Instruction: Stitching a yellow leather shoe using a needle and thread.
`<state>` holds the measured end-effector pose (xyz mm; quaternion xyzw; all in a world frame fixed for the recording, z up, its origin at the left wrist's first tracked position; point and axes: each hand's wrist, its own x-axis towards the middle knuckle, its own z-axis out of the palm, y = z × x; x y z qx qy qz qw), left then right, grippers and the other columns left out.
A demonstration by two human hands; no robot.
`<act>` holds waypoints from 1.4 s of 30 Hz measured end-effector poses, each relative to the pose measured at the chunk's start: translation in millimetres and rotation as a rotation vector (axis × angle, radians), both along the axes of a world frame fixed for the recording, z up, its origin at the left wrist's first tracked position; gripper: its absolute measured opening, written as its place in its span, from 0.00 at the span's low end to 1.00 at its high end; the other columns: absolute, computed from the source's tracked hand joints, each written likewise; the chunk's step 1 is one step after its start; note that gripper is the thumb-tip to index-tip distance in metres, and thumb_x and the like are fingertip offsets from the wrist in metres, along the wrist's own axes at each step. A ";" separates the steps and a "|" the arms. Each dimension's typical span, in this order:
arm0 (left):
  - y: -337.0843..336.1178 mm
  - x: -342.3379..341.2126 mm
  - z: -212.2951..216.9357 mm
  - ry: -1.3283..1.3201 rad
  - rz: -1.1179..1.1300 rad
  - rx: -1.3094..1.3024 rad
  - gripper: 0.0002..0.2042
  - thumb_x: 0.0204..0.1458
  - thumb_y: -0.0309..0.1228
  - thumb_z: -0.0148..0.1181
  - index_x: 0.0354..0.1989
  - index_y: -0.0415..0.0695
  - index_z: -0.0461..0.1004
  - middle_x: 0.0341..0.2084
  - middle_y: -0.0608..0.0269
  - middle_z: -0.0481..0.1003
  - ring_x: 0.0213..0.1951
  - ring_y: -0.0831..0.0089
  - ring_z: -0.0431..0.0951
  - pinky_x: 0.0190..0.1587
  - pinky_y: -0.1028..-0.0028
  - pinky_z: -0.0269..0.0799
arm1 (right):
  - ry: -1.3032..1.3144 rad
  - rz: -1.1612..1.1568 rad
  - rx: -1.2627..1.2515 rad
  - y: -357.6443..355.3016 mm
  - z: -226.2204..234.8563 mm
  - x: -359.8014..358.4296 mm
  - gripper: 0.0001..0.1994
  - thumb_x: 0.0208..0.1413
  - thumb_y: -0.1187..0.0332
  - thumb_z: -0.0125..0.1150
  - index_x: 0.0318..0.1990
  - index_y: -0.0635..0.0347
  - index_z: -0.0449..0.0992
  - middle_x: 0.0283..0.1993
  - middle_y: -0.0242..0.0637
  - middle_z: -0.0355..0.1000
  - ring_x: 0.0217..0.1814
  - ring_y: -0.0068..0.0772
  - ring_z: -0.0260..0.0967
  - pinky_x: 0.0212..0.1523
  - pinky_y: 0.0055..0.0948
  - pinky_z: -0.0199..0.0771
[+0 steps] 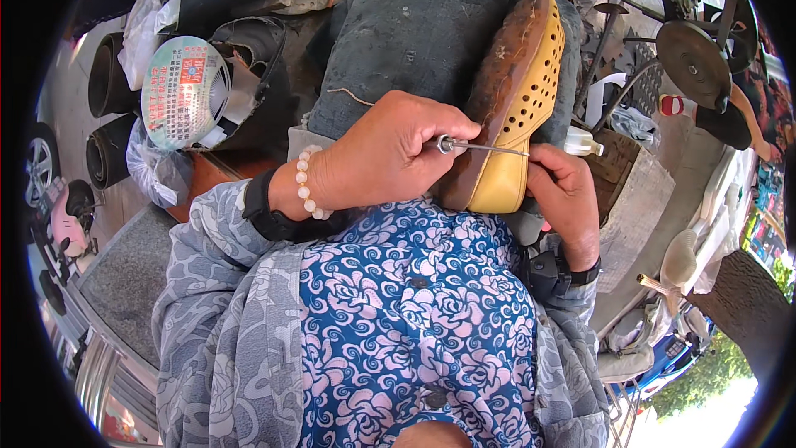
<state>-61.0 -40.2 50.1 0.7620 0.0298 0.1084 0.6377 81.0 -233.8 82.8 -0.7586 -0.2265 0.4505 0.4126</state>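
Nearest me spreads my blue-and-white floral top [419,299], with grey patterned sleeves [224,232] reaching along both forearms. My left hand [385,145] is closed around a thin metal tool [489,148], its shaft running out past my thumb, across the heel of a yellow shoe [535,87]. My right hand [568,187] is at the back of that heel, thumb and finger beside the tool's tip; I cannot tell whether they pinch anything there (nor whether the tip pierces the shoe). The shoe is tipped on its side just beyond my top, toe away from me, the brown sole turned to my left and the perforated upper to my right.

Beneath and beside it is a dark, padded cloth [414,41], dusty and specked, a loose tan cord [351,97] lying on it. Just past my right hand is a small white bottle [583,142], near a worn wooden box [638,191]. Off to my left, a round printed disc [184,91] leans among plastic bags and dark rolls [112,75]. To the right, ahead, is a machine with a round metal plate [695,65]. Farther out are a car wheel [41,162] at left and green foliage [705,390] at right.
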 end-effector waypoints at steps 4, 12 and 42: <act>2.8 2.8 12.9 0.153 0.015 0.017 0.08 0.45 0.22 0.63 0.35 0.36 0.74 0.23 0.57 0.74 0.22 0.74 0.74 0.24 0.78 0.67 | -0.544 -0.168 0.006 -15.8 -8.7 1.5 0.06 0.53 0.76 0.55 0.35 0.69 0.76 0.27 0.30 0.71 0.28 0.14 0.63 0.30 0.15 0.62; -8.6 24.0 27.0 0.119 0.033 0.545 0.19 0.39 0.40 0.72 0.22 0.40 0.69 0.15 0.58 0.68 0.14 0.72 0.67 0.17 0.76 0.61 | 0.711 -0.669 1.116 12.8 -31.1 -20.7 0.17 0.63 0.56 0.44 0.41 0.58 0.74 0.40 0.37 0.73 0.50 0.41 0.70 0.57 0.43 0.64; 24.2 4.1 28.4 0.392 -0.111 0.109 0.10 0.49 0.22 0.56 0.41 0.35 0.73 0.26 0.64 0.73 0.27 0.84 0.69 0.32 0.83 0.65 | -0.452 -0.486 0.252 -63.7 -8.4 17.3 0.27 0.47 0.85 0.46 0.58 0.63 0.63 0.59 0.42 0.63 0.57 0.38 0.65 0.50 0.35 0.73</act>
